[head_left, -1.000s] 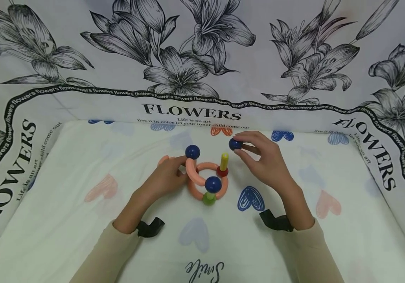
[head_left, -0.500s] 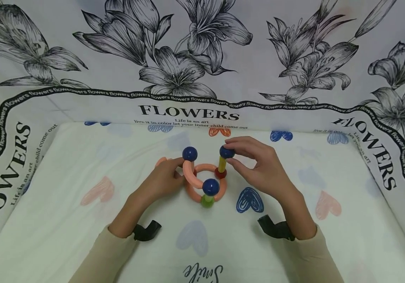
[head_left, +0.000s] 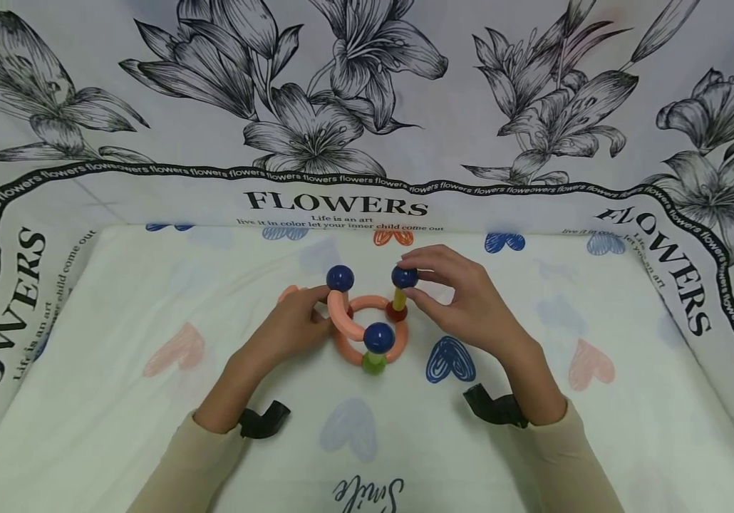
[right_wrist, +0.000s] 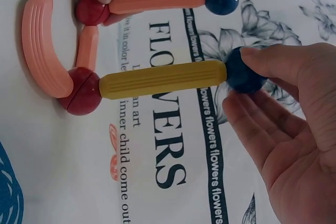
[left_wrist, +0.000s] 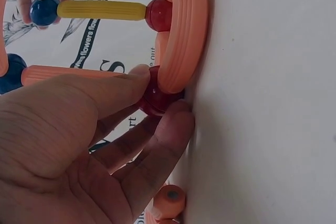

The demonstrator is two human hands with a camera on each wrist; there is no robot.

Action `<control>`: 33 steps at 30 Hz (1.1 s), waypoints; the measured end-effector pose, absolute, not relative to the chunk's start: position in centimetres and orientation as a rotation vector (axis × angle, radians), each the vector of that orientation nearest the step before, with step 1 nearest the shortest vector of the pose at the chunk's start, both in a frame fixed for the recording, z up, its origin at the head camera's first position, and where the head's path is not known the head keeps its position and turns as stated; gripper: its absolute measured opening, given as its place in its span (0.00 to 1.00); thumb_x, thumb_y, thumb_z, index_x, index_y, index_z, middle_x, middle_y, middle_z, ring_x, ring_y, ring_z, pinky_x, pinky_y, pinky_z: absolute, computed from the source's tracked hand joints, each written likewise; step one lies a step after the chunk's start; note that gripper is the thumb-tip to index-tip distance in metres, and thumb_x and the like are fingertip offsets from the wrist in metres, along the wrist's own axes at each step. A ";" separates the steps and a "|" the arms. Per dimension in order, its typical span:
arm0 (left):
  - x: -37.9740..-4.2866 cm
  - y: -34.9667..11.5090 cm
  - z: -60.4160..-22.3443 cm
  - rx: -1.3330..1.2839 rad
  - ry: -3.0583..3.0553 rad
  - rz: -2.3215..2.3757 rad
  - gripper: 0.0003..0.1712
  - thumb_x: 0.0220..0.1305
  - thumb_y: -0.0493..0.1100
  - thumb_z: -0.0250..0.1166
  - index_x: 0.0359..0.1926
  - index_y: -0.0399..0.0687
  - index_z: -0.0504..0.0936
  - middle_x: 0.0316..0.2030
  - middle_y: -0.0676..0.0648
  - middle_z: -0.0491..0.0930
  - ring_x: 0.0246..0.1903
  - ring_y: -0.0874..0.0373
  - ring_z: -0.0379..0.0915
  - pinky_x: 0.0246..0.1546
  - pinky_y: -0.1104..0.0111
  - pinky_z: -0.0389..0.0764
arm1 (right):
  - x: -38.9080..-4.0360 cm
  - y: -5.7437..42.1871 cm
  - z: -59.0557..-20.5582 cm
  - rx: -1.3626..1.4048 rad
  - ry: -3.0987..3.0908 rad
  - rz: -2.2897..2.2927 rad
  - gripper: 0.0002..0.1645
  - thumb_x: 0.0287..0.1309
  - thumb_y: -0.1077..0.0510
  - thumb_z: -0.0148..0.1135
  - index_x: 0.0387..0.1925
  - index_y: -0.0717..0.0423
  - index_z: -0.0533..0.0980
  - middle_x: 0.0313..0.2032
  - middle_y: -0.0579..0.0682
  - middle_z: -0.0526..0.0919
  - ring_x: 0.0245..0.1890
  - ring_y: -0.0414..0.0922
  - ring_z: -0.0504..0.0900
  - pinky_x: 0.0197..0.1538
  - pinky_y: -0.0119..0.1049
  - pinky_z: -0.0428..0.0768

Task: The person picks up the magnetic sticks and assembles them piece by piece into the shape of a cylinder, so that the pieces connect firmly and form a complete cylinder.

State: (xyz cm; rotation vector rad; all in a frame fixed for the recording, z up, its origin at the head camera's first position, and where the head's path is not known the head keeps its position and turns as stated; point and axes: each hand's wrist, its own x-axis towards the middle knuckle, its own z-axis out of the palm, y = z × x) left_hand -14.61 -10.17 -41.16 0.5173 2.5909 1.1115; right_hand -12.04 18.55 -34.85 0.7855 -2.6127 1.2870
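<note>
A toy of magnetic sticks and balls stands on the cloth, its base a ring of curved orange sticks joined by red and green balls. In the left wrist view my left hand pinches a red ball at the base between thumb and fingers. My right hand pinches a dark blue ball, which touches the top of an upright yellow stick. That stick rises from another red ball. Two more blue balls, one at the back left and one in front, are bridged by a curved orange stick.
Behind my left hand lies a loose orange piece, mostly hidden in the head view; its end shows in the left wrist view. A white cloth printed with hearts covers the surface, with a flower-printed cloth behind.
My right hand has brought the blue ball left and down onto the top of the yellow stick. The left hand keeps its hold at the base.
</note>
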 end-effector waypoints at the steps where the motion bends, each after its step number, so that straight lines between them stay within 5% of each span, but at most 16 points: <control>1: -14.6 -10.2 -41.2 0.516 2.590 1.111 0.16 0.68 0.37 0.64 0.55 0.52 0.85 0.43 0.49 0.88 0.32 0.59 0.79 0.37 0.66 0.79 | -12.0 18.6 -34.9 0.786 -2.615 1.289 0.25 0.62 0.67 0.74 0.60 0.54 0.82 0.61 0.51 0.84 0.63 0.48 0.85 0.60 0.46 0.86; 13: -14.7 -10.5 -41.2 0.537 2.587 1.101 0.18 0.70 0.40 0.66 0.59 0.51 0.85 0.46 0.49 0.89 0.35 0.60 0.84 0.43 0.64 0.81 | -12.2 19.0 -34.5 0.785 -2.636 1.285 0.32 0.60 0.69 0.75 0.66 0.56 0.78 0.61 0.54 0.84 0.62 0.50 0.86 0.61 0.45 0.86; 23: -14.9 -10.6 -41.5 0.579 2.577 1.121 0.15 0.69 0.38 0.66 0.55 0.51 0.86 0.39 0.48 0.89 0.32 0.60 0.82 0.36 0.68 0.80 | -12.3 19.2 -34.6 0.762 -2.766 1.148 0.39 0.61 0.61 0.77 0.72 0.56 0.72 0.64 0.55 0.83 0.63 0.51 0.86 0.65 0.46 0.83; 33: -14.9 -10.6 -41.4 0.600 2.619 1.103 0.15 0.70 0.41 0.67 0.56 0.52 0.86 0.46 0.48 0.89 0.35 0.59 0.81 0.39 0.66 0.81 | -12.5 19.5 -34.5 0.756 -2.815 1.104 0.38 0.65 0.59 0.74 0.73 0.57 0.71 0.65 0.55 0.83 0.64 0.52 0.85 0.66 0.49 0.83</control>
